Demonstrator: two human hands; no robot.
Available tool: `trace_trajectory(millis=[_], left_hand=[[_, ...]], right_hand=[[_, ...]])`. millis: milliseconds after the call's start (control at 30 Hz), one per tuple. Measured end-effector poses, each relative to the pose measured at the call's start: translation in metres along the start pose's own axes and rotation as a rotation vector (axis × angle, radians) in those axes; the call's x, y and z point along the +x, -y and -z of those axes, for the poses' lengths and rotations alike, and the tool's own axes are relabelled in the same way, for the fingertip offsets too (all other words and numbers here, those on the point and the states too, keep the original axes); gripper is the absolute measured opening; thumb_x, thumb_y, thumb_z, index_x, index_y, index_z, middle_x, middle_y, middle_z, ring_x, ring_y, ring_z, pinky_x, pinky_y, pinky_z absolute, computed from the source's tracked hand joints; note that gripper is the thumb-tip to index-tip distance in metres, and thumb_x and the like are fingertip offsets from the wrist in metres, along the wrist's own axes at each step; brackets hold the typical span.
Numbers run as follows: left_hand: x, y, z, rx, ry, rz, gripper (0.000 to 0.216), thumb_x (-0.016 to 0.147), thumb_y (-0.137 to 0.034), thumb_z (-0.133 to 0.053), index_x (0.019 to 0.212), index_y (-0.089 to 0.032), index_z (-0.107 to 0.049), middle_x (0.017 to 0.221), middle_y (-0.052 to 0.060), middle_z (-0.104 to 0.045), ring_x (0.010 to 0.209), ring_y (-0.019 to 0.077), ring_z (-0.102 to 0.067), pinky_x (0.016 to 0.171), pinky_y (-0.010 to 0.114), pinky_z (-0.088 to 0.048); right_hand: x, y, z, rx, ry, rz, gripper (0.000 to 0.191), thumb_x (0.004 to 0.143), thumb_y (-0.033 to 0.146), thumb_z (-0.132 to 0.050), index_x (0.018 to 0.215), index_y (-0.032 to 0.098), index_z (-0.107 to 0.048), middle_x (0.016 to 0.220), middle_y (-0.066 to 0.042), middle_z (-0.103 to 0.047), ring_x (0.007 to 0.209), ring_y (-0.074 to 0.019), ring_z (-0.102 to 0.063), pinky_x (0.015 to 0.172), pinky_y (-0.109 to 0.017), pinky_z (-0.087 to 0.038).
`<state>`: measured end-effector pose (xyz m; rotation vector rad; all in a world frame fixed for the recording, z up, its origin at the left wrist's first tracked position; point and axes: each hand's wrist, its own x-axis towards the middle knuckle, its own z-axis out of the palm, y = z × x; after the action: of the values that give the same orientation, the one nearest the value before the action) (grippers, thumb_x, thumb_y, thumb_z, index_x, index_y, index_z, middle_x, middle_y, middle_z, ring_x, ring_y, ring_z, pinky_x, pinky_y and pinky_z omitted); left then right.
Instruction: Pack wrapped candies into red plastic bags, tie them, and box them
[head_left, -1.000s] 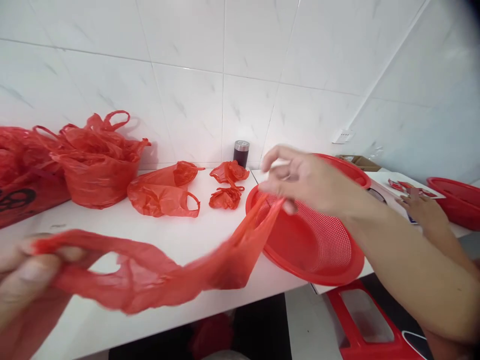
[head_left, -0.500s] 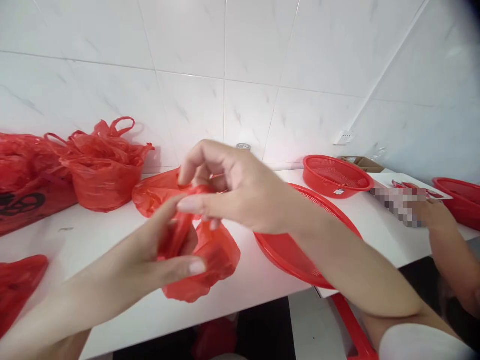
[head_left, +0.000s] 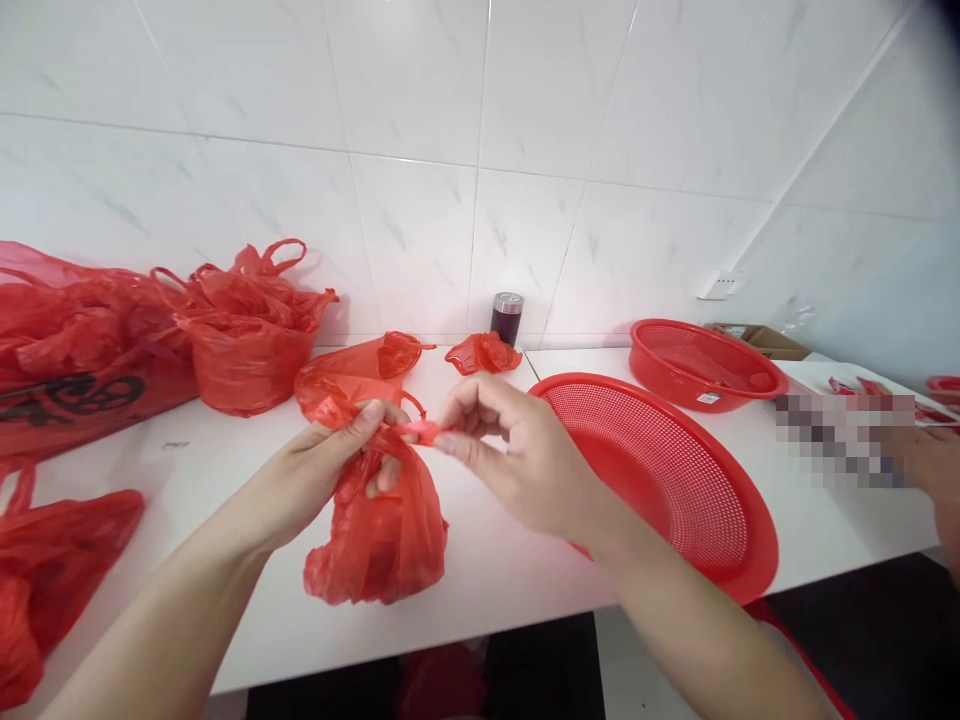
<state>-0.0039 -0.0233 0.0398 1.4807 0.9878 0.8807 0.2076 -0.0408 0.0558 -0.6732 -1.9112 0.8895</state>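
A filled red plastic bag (head_left: 390, 545) hangs bunched in front of me over the white table. My left hand (head_left: 352, 445) is closed round its gathered neck, thumb on top. My right hand (head_left: 495, 440) pinches a twisted end of the same bag between thumb and fingers and holds it taut to the right. What lies inside the bag cannot be made out through the film. Just behind my hands rest another red plastic bag (head_left: 352, 365), lying on its side, and a small crumpled red bag (head_left: 484, 353).
Right of my hands lies a large red perforated basket (head_left: 720, 500); a smaller red basket (head_left: 675, 365) stands behind it. Stuffed red bags (head_left: 251, 365) line the left side. A dark cup (head_left: 507, 318) is by the wall. Another person's hand (head_left: 926, 460) is at far right.
My right hand has moved off the left hand toward the right, drawing out the bag's twisted end. The view has shifted a little, showing more of the large basket and the cup.
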Motion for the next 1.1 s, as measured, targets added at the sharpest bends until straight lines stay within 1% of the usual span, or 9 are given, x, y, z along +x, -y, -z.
trace_trajectory(millis=[133,267,400,500,567,667,767,933,1100], left_hand=[[-0.006,0.0,0.007,0.093,0.026,-0.041,0.026,0.086,-0.036,-0.059,0.097,-0.017,-0.073,0.081,0.003,-0.07,0.071,0.0172,-0.062,0.068,0.026,-0.05],[-0.008,0.002,-0.001,0.299,0.17,-0.045,0.016,0.075,-0.015,-0.059,0.077,-0.02,-0.074,0.067,0.001,-0.065,0.059,0.0159,-0.055,0.053,0.023,-0.041],[-0.003,0.025,-0.014,0.57,-0.141,-0.209,0.028,0.06,-0.002,-0.044,0.066,-0.023,-0.062,0.054,-0.004,-0.053,0.048,0.0129,-0.045,0.048,0.023,-0.034],[-0.002,0.047,-0.022,0.695,-0.382,-0.398,0.029,0.067,-0.003,-0.044,0.078,-0.023,-0.062,0.086,0.001,-0.066,0.068,0.0157,-0.06,0.061,0.025,-0.044],[-0.004,0.056,-0.025,0.705,-0.446,-0.446,0.024,0.077,-0.009,-0.049,0.091,-0.023,-0.063,0.104,0.005,-0.065,0.087,0.0188,-0.063,0.071,0.026,-0.048],[-0.014,0.064,-0.024,0.653,-0.344,-0.357,0.026,0.088,-0.021,-0.049,0.11,-0.024,-0.064,0.112,0.007,-0.065,0.101,0.0214,-0.062,0.084,0.028,-0.047],[-0.031,0.074,-0.015,0.497,-0.265,-0.167,0.03,0.093,-0.033,-0.047,0.113,-0.026,-0.068,0.108,0.006,-0.07,0.1,0.0235,-0.063,0.088,0.03,-0.047],[-0.068,0.114,0.011,0.377,-0.525,0.075,0.035,0.087,-0.052,-0.052,0.088,-0.024,-0.072,0.074,0.003,-0.069,0.064,0.0191,-0.056,0.061,0.025,-0.046],[-0.071,0.146,0.001,0.269,-0.793,0.159,0.038,0.088,-0.056,-0.049,0.093,-0.022,-0.064,0.098,0.007,-0.069,0.093,0.0243,-0.061,0.086,0.031,-0.045]], right_hand=[[-0.014,0.011,-0.014,0.043,0.131,0.143,0.008,0.088,0.027,-0.063,0.093,0.023,-0.058,0.092,0.0,-0.064,0.088,-0.0127,-0.06,0.086,-0.028,-0.048],[-0.01,-0.028,-0.029,0.082,-0.06,-0.044,0.023,0.097,0.037,-0.048,0.115,0.026,-0.056,0.102,-0.002,-0.062,0.103,-0.0156,-0.057,0.096,-0.034,-0.043],[-0.007,-0.073,-0.043,0.214,-0.034,-0.291,0.036,0.099,0.045,-0.039,0.129,0.028,-0.049,0.07,0.004,-0.055,0.063,-0.013,-0.057,0.072,-0.031,-0.049],[-0.009,-0.083,-0.046,0.391,0.116,-0.339,0.036,0.098,0.045,-0.042,0.127,0.026,-0.049,0.06,0.007,-0.053,0.052,-0.0116,-0.054,0.07,-0.031,-0.049],[-0.012,-0.081,-0.046,0.456,0.186,-0.349,0.028,0.097,0.044,-0.045,0.11,0.022,-0.056,0.061,0.005,-0.056,0.059,-0.0123,-0.057,0.076,-0.032,-0.048],[-0.016,-0.076,-0.046,0.411,0.115,-0.354,0.027,0.095,0.045,-0.048,0.086,0.02,-0.054,0.074,0.002,-0.057,0.071,-0.0125,-0.056,0.073,-0.027,-0.046],[-0.025,-0.082,-0.05,0.185,-0.078,-0.284,0.025,0.097,0.042,-0.044,0.086,0.021,-0.051,0.097,-0.002,-0.057,0.085,-0.0136,-0.053,0.077,-0.027,-0.043],[-0.048,-0.13,-0.05,-0.023,-0.298,-0.403,0.028,0.098,0.044,-0.035,0.085,0.023,-0.047,0.084,0.0,-0.051,0.081,-0.0162,-0.051,0.077,-0.03,-0.044],[-0.048,-0.16,-0.066,-0.208,-0.363,-0.462,0.029,0.1,0.043,-0.027,0.086,0.024,-0.043,0.083,0.0,-0.051,0.079,-0.0167,-0.051,0.076,-0.03,-0.043]])
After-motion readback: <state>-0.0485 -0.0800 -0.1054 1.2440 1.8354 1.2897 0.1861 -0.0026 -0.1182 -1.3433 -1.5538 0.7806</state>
